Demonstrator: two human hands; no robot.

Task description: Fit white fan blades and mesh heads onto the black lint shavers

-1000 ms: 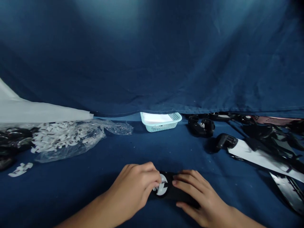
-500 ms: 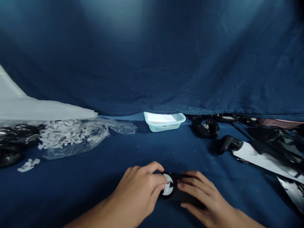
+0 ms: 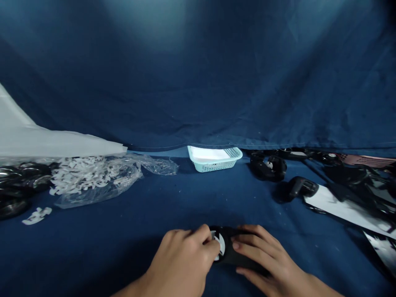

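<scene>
A long black part [image 3: 230, 259] with a round end lies flat on the blue cloth in front of me. My right hand [image 3: 267, 258] rests over its right portion, fingers along the top and thumb at the near edge, gripping it. In the round end sits a curved white plastic piece [image 3: 222, 244], partly covered. My left hand [image 3: 187, 258] is closed over that piece, its fingers curled and knuckles up. The fingertips of this hand are hidden, so their exact contact cannot be seen.
At left lie black round parts [image 3: 12, 208], a clear bag of small white pieces [image 3: 83, 177] and one loose white piece [image 3: 37, 215]. A light-blue basket [image 3: 215, 166] stands ahead under a hanging blue cloth [image 3: 198, 82]. Black parts [image 3: 305, 187] crowd the right.
My left hand has curled its fingers more tightly and shifted slightly right over the white piece, covering more of it. My right hand keeps its hold almost unchanged.
</scene>
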